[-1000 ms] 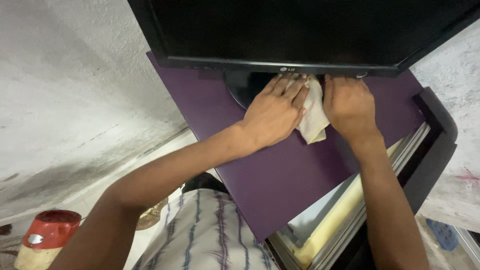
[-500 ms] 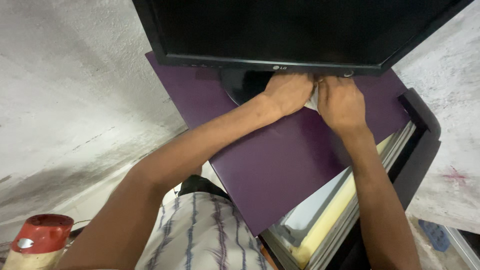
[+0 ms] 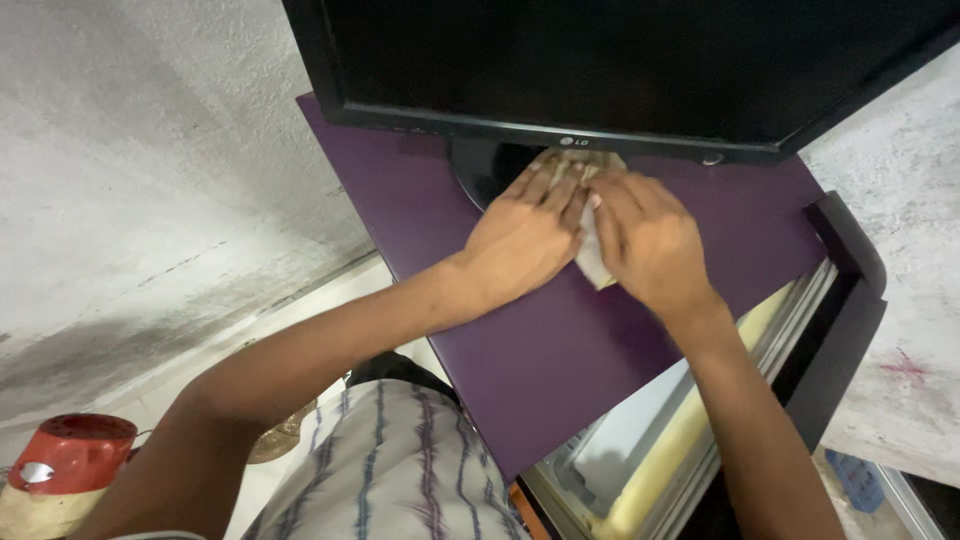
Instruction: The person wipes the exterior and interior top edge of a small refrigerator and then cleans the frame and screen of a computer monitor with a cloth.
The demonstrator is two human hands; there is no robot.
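My left hand and my right hand lie side by side, fingers flat, pressing a pale, dirty cloth onto the round black base of a black monitor. The cloth shows between the two hands and just past the fingertips, under the monitor's lower bezel. The monitor stands on a purple desk top. Most of the cloth is hidden under my hands.
A pulled-out tray with yellowish and white flat things sits under the desk top at the right, beside a dark frame. A red-lidded container stands on the floor at lower left. Rough white wall behind.
My hands have drawn back from under the monitor's bezel and opened flat on the cloth. The right hand has moved left, closer to the left hand.
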